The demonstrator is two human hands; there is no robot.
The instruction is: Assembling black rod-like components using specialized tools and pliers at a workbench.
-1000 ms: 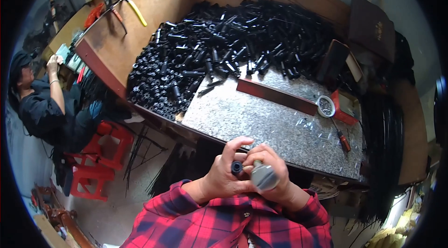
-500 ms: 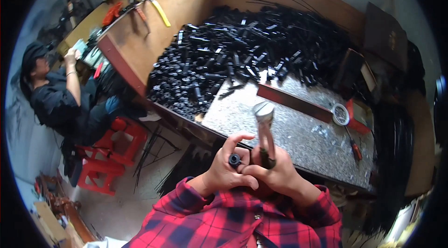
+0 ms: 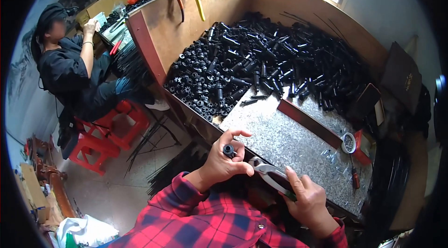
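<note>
My left hand (image 3: pixel 215 163) is closed round a small black tubular part (image 3: pixel 229 151), its hollow round end facing up. The index finger curls above it and the thumb reaches to the right. Metal pliers (image 3: pixel 271 176) are gripped in my right hand (image 3: pixel 309 203), jaws pointing left, close to the left thumb tip. Whether the jaws touch the thumb or anything else, I cannot tell. Beyond my hands, a heap of black tubular parts (image 3: pixel 261 63) and small ring-shaped parts (image 3: pixel 196 80) fills the back of the wooden-walled bench.
On the speckled bench top (image 3: pixel 261 126) lie a dark red bar (image 3: pixel 309 124), a small white cup (image 3: pixel 348 143) and a screwdriver (image 3: pixel 355 179). Two pliers hang on the wooden wall (image 3: pixel 224 3). At left a co-worker (image 3: pixel 65 68) sits near red stools (image 3: pixel 95 147); thin black rods (image 3: pixel 154 143) lie below.
My right hand has moved right, away from the left. The pliers have swung from pointing away from me to pointing left. The left hand still holds the black part; the whole view has shifted.
</note>
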